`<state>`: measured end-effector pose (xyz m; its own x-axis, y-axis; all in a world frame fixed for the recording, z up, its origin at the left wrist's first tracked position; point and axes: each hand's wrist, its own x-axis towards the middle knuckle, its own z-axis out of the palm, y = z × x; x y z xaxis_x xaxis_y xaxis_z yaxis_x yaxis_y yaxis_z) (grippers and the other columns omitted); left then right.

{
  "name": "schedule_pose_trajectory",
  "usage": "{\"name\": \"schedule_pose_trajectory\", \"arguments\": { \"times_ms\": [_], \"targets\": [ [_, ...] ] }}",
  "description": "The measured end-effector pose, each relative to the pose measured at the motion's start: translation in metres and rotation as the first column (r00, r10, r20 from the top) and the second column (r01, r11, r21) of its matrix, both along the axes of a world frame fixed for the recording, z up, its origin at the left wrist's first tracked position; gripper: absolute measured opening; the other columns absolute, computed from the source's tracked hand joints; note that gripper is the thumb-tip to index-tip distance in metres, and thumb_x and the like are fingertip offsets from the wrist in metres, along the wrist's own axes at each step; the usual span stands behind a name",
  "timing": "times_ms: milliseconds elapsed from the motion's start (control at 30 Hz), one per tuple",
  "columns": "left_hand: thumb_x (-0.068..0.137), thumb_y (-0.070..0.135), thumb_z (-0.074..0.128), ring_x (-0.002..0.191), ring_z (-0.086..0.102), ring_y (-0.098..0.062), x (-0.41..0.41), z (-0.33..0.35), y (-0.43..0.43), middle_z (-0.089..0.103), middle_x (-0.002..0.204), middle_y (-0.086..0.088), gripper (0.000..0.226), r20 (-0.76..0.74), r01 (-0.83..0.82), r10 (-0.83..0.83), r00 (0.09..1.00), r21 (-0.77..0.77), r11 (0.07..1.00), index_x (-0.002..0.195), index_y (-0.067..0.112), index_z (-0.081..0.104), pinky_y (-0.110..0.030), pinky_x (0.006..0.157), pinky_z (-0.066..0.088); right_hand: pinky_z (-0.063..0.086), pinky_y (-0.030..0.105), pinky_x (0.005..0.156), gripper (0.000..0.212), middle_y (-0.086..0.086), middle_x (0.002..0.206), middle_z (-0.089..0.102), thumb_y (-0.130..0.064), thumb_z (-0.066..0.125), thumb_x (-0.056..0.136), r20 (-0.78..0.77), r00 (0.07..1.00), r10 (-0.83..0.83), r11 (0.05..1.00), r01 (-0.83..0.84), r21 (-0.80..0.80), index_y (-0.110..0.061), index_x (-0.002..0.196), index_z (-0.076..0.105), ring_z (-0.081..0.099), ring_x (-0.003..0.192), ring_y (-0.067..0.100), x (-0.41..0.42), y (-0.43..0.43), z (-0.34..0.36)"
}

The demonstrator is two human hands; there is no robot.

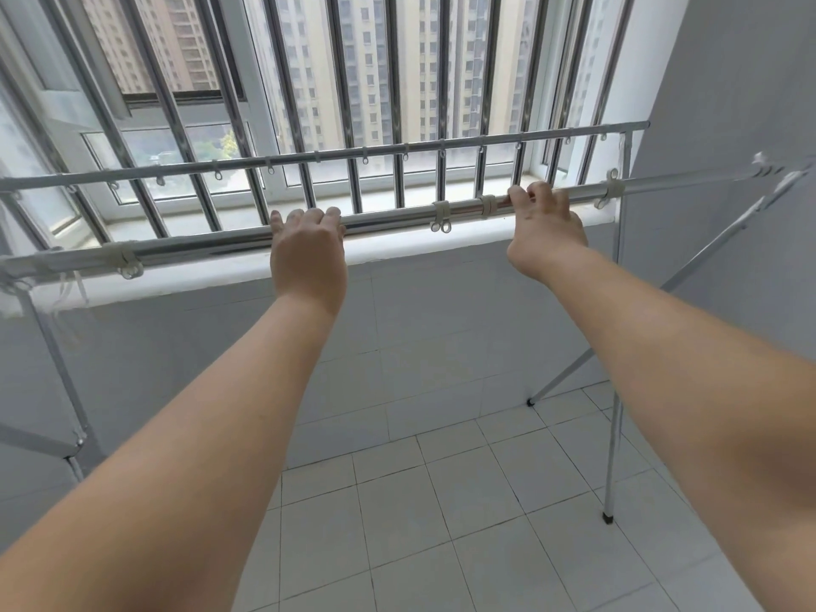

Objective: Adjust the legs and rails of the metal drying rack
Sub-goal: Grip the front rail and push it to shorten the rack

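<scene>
The metal drying rack stands in front of me with two long horizontal rails. The near rail (388,218) is a shiny tube carrying white plastic clip rings (441,216). My left hand (308,254) grips this rail near its middle, fingers curled over the top. My right hand (545,231) holds the same rail further right, fingers wrapped over it. The far rail (335,154) runs parallel behind, close to the window, with several small rings hanging from it. Crossed rack legs (611,457) stand on the floor at the right; another leg (57,360) shows at the left.
A barred window (353,81) and a white sill (397,249) lie just behind the rack. A grey wall (728,103) closes the right side. Pale floor tiles (441,523) spread below, with black leg caps (608,519) resting on them.
</scene>
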<state>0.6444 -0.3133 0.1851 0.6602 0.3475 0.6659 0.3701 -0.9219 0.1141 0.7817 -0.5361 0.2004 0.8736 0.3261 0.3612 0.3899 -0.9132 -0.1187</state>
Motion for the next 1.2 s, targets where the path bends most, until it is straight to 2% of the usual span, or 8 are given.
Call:
{"name": "schedule_pose_trajectory", "arguments": {
  "times_ms": [233, 333, 467, 567, 800, 1000, 1200],
  "targets": [
    [0.098, 0.006, 0.044, 0.111, 0.053, -0.034, -0.003, 0.001, 0.003, 0.064, 0.112, -0.016, 0.027, -0.003, 0.027, -0.027, 1.0, 0.007, 1.0, 0.121, 0.004, 0.059, -0.049, 0.115, 0.02, 0.022, 0.044, 0.113, 0.078, 0.01, 0.15, 0.014, -0.001, 0.047, 0.078, -0.033, 0.999, -0.029, 1.0, 0.029, -0.005, -0.019, 0.146, 0.013, 0.014, 0.137, 0.032, -0.003, 0.003, -0.001],
    [0.098, 0.008, 0.041, 0.121, 0.047, -0.032, -0.005, 0.002, 0.006, 0.059, 0.125, -0.014, 0.033, -0.053, 0.051, -0.05, 0.997, 0.014, 0.999, 0.13, 0.005, 0.052, -0.048, 0.116, 0.02, 0.018, 0.045, 0.116, 0.08, 0.008, 0.156, 0.006, -0.003, 0.046, 0.082, -0.069, 0.997, -0.024, 1.0, 0.024, -0.006, -0.02, 0.15, 0.007, 0.008, 0.141, 0.03, -0.005, 0.002, 0.002],
    [0.102, 0.023, 0.032, 0.143, 0.02, -0.025, -0.014, 0.011, 0.017, 0.027, 0.155, -0.006, 0.049, -0.248, 0.129, -0.122, 0.961, 0.012, 0.992, 0.149, 0.012, 0.022, -0.042, 0.119, 0.01, 0.016, 0.045, 0.117, 0.078, 0.006, 0.159, 0.003, -0.004, 0.045, 0.085, -0.081, 0.996, -0.02, 0.999, 0.022, 0.025, -0.022, 0.151, 0.007, 0.004, 0.145, 0.028, -0.01, -0.001, 0.005],
    [0.102, 0.031, 0.031, 0.146, 0.008, -0.023, -0.031, 0.013, 0.033, 0.008, 0.16, -0.003, 0.056, -0.403, 0.123, -0.067, 0.913, 0.115, 0.986, 0.151, 0.019, 0.006, -0.045, 0.119, 0.005, 0.016, 0.047, 0.116, 0.074, 0.007, 0.159, 0.004, -0.007, 0.045, 0.087, -0.093, 0.996, -0.014, 1.0, 0.016, 0.015, -0.021, 0.151, 0.009, 0.004, 0.144, 0.03, -0.018, 0.001, 0.0],
    [0.101, 0.036, 0.033, 0.146, 0.0, -0.024, -0.075, 0.01, 0.055, 0.001, 0.16, -0.006, 0.062, -0.452, -0.02, 0.059, 0.89, 0.09, 0.996, 0.151, 0.019, 0.0, -0.049, 0.119, 0.004, 0.02, 0.046, 0.113, 0.068, 0.014, 0.155, 0.015, -0.013, 0.051, 0.088, -0.033, 0.997, 0.064, 0.997, -0.062, 0.034, -0.016, 0.148, 0.018, 0.012, 0.141, 0.033, -0.048, 0.032, 0.001],
    [0.101, 0.042, 0.028, 0.146, -0.004, -0.023, -0.094, 0.011, 0.053, -0.005, 0.16, -0.003, 0.062, -0.459, -0.04, 0.053, 0.887, 0.038, 0.998, 0.151, 0.02, -0.002, -0.048, 0.119, 0.001, 0.024, 0.046, 0.113, 0.055, 0.014, 0.149, 0.029, -0.011, 0.05, 0.088, 0.062, 0.974, 0.22, 0.964, -0.226, 0.141, -0.016, 0.141, 0.035, 0.023, 0.137, 0.031, -0.084, 0.062, 0.017],
    [0.1, 0.047, 0.022, 0.145, -0.012, -0.021, -0.101, 0.025, 0.044, -0.011, 0.159, 0.0, 0.063, -0.468, -0.106, 0.08, 0.88, -0.028, 0.994, 0.15, 0.02, -0.007, -0.051, 0.118, -0.005, 0.027, 0.041, 0.111, 0.051, 0.011, 0.144, 0.039, -0.013, 0.052, 0.089, 0.159, 0.92, 0.358, 0.907, -0.383, 0.175, -0.016, 0.139, 0.042, 0.03, 0.135, 0.028, -0.115, 0.082, 0.032]
  ]
}}
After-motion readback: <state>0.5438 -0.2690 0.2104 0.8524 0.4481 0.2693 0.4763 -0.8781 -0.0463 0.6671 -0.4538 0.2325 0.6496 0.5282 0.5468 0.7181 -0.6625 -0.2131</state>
